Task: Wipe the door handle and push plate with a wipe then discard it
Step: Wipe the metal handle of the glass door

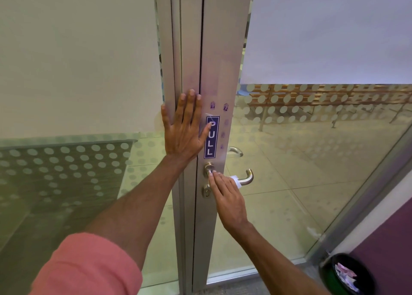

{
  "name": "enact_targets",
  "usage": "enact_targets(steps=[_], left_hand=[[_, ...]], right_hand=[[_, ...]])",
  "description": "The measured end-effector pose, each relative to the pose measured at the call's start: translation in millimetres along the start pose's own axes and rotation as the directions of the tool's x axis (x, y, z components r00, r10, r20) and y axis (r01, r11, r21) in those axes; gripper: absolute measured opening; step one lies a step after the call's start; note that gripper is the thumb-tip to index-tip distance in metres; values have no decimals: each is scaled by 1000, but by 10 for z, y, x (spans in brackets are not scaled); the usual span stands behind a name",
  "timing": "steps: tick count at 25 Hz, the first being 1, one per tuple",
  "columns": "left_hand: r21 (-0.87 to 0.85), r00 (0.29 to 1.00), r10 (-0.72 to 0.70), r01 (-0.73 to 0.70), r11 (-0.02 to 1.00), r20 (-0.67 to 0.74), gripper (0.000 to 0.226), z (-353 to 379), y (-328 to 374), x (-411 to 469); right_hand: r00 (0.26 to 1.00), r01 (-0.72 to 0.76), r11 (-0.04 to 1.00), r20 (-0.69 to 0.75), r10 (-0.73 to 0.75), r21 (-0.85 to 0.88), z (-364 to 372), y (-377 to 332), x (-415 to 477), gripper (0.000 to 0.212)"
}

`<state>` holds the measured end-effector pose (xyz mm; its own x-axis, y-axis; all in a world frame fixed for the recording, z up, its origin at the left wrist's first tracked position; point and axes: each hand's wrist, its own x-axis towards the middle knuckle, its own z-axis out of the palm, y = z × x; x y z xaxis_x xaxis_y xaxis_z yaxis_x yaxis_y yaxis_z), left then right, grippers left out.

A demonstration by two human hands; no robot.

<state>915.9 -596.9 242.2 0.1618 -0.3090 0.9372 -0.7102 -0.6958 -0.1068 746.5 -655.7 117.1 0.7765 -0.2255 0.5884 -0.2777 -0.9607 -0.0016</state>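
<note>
The left hand (186, 125) lies flat at centre frame, fingers spread and grasping nothing, with its palm against the metal door frame (189, 49) and its thumb tip over the upper edge of the blue PULL sticker (211, 137). Just below it, the right hand (227, 196) presses the white wipe (236, 181) onto the lever door handle (246, 178). The fingers are closed over the wipe, with the fingertips (211, 173) at the round base of the handle. A small part of the wipe shows past the knuckles, touching the handle's bar; the rest is hidden under the hand. The keyhole cylinder (207, 191) sits directly below the handle base, just left of the right hand. In the lower right corner stands a black bin (346, 274) with crumpled paper inside, well apart from both hands.
</note>
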Motion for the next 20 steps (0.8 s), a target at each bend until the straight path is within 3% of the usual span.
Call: enact_targets(steps=[5,9,15,20], left_hand=[[14,1000,6,-5,1000,-5,81,6,-4,-3],[15,1000,9,-9,1000,2,80,-7,-24,2],[42,1000,21,-20,999,-17,80,39,-8,-28],[49,999,26,-24,999,-40,80,69,-33,-27]], right_hand=[[995,72,997,67,-72,2,25,-114,153,89],[989,144,989,15,-144,18,-12,114,67,83],[1000,22,999,17,-23,46,104,33,30,84],[985,169,980,-58,-164,103,5,527,-88,57]])
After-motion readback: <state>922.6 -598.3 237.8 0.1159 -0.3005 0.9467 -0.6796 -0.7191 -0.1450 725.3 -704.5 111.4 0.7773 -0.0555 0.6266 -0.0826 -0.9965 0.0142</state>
